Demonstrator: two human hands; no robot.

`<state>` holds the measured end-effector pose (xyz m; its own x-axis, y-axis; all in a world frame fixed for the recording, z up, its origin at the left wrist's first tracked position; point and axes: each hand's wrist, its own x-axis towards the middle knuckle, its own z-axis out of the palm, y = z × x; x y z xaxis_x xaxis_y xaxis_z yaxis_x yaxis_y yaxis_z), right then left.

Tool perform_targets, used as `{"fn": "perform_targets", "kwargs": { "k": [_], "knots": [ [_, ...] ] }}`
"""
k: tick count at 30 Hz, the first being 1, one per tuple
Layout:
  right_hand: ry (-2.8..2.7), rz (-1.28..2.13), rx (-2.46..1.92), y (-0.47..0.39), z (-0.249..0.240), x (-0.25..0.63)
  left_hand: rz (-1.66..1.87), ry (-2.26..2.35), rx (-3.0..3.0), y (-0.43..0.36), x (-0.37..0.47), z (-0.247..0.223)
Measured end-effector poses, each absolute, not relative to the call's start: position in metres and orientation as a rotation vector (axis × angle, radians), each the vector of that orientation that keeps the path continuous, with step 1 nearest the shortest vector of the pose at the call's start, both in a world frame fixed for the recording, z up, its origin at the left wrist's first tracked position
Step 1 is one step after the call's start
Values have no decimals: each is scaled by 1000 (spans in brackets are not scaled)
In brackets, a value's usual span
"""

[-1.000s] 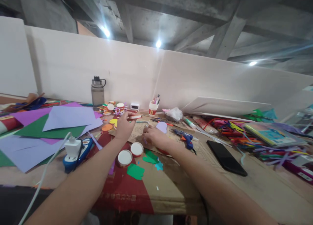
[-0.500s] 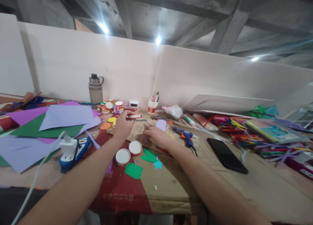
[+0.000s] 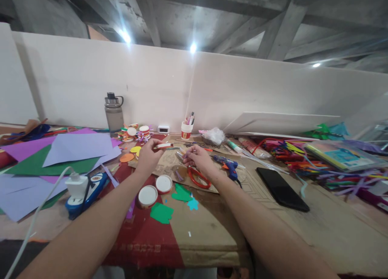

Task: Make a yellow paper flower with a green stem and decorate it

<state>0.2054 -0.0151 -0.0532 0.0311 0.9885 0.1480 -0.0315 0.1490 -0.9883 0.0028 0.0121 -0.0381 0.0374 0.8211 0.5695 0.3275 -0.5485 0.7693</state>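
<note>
My left hand (image 3: 149, 157) pinches a short white and red ring piece (image 3: 164, 145) above the cardboard (image 3: 209, 226). To its right, my right hand (image 3: 198, 159) has its fingers closed around a small pale item whose shape is unclear. Just below that hand lies a red ring-shaped object (image 3: 198, 178), perhaps scissor handles or tape. Two round white lids with red rims, one (image 3: 164, 184) and another (image 3: 148, 196), rest nearer to me. Green paper scraps (image 3: 161, 213) and a blue paper star (image 3: 192, 203) lie beside them.
A blue glue gun (image 3: 232, 169) and black phone (image 3: 281, 189) lie right. Coloured paper (image 3: 77, 149), a power strip (image 3: 98, 182) with white cable and a bottle (image 3: 114, 115) stand left. A cup of pens (image 3: 187, 130) is behind. Coloured strips (image 3: 281, 151) pile far right.
My right hand has lifted and shifted right, uncovering the red ring-shaped object. The purple disc beside it no longer shows. My left hand still holds the white and red piece. The view has shifted slightly.
</note>
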Motion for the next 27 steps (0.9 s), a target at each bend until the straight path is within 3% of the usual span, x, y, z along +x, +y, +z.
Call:
{"fn": "perform_targets", "kwargs": {
  "k": [13,21,27],
  "knots": [
    [-969,1062,-905,-15,-34,218,1433,1019,2049,9,6,-39],
    [-1264,623,-988,-31,-19,209,1496,897,2288,1,8,-36],
    [-1441,496,-1017,-48,-15,194,1521,818,2407,-5,9,-32]
  ]
}}
